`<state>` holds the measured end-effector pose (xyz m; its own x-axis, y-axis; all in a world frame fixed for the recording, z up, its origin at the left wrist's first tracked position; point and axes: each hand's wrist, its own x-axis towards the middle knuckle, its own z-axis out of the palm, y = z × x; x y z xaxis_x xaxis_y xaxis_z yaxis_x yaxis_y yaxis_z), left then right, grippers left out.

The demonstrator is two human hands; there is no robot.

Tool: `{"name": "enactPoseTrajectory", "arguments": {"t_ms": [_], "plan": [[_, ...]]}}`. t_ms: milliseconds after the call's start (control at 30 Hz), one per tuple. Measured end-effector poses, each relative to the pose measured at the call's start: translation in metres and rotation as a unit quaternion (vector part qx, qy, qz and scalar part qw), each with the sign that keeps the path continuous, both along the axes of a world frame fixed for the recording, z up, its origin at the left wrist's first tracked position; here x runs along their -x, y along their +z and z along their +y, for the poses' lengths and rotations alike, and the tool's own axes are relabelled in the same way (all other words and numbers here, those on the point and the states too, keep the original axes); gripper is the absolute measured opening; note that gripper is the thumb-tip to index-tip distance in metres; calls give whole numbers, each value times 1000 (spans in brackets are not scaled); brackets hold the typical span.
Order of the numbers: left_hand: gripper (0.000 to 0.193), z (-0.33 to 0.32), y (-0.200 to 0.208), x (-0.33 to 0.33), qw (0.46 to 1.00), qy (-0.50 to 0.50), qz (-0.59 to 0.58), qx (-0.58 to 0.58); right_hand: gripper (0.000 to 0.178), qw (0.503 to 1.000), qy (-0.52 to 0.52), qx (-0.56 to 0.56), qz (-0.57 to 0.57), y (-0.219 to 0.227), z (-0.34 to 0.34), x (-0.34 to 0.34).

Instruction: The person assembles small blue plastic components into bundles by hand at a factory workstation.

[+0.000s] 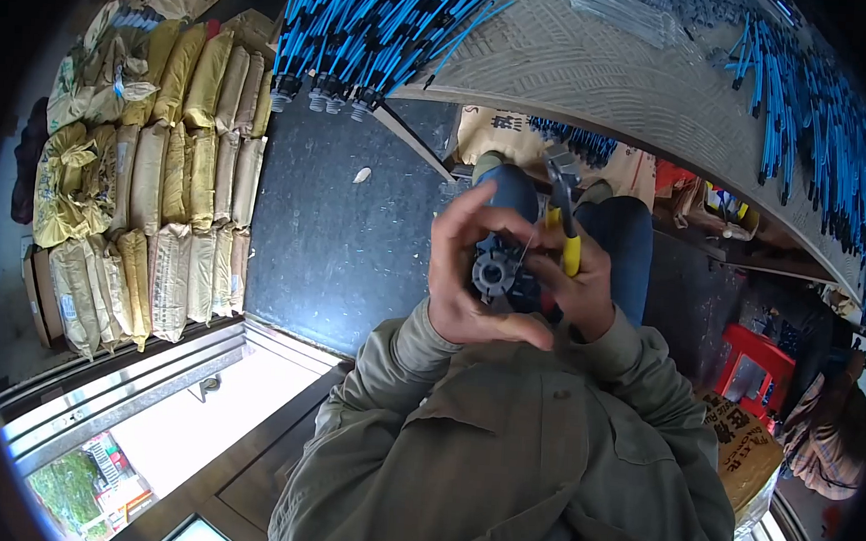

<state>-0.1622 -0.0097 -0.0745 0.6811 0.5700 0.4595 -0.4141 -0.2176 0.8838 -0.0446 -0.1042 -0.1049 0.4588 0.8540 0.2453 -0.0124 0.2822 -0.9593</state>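
Black plastic fitting: we see the round, hollow, notched end of the black plastic fitting (493, 273) facing up toward us, held in the air before the chest; whether it is one piece or several together, we cannot tell.
Weight and feel: we judge it light and stiff, fairly smooth but ridged enough not to slip easily; the notched rim looks like its most fragile part.
Where to hold: we would cup the body just beyond the round end, keeping fingers off the notches and the open centre.
Left hand: our left hand (451, 289) curls round the fitting in a loose C, forefinger raised and thumb stretched out below, the fitting lying inside the curve.
Right hand: our right hand (586, 286) grips the yellow-handled pliers (572, 252), their metal end pointing away from us; its fingertips reach to the fitting's right side, but whether they pinch it we cannot tell.
Thin strand: a fine pale strand (527, 244) runs between fitting and right fingers; it looks bendable.
Surroundings: both hands are above our lap, near the patterned workbench (599, 88) with its blue tubes (377, 23).
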Motion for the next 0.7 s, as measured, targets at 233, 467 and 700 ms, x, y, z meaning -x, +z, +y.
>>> {"name": "enactPoseTrajectory", "arguments": {"t_ms": [233,467,700], "plan": [[102,-25,-6,2,980,179,54,-76,19,996,-41,17,-71,1,-10,12],[39,-21,6,8,984,95,102,-107,21,973,-67,9,-222,-4,-22,5],[26,-16,-3,5,991,108,84,-8,24,857,-97,87,-498,55,-58,-46]]}}
